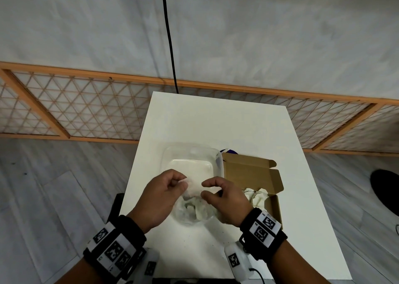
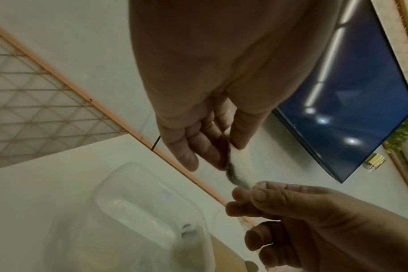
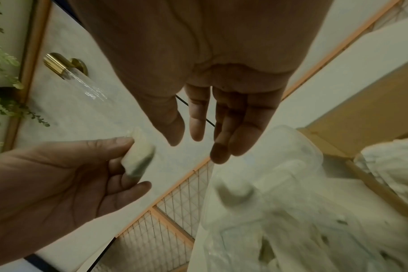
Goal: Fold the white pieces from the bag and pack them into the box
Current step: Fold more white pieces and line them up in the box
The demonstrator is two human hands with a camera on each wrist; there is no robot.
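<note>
The white table [image 1: 216, 119] carries everything. On it, in the middle, stands a clear plastic container [image 1: 192, 160], empty as far as the head view shows. Directly to its right, touching it, lies the open brown cardboard box [image 1: 252, 173], with its flaps up; inside its near part are some crumpled white pieces [image 1: 257, 197].

In front of the container, between the two wrists, lies the clear plastic bag [image 1: 194, 212], with more white pieces inside it; they are blurred and I cannot count them.

The left hand [image 1: 159, 197] is above the bag. Its thumb and first fingers [image 2: 239, 136] pinch one small white piece [image 3: 138, 158], which has a dark edge on one side; the other fingers are loosely curled under it. This piece is held in the air, over the near rim of the container.

The right hand [image 1: 224, 199] is just beside it, with thumb and fingers curved and a little apart. It seems to hold nothing, though in the left wrist view its fingertips [image 2: 259, 193] come very near to the lower end of the piece, perhaps touching it.
</note>
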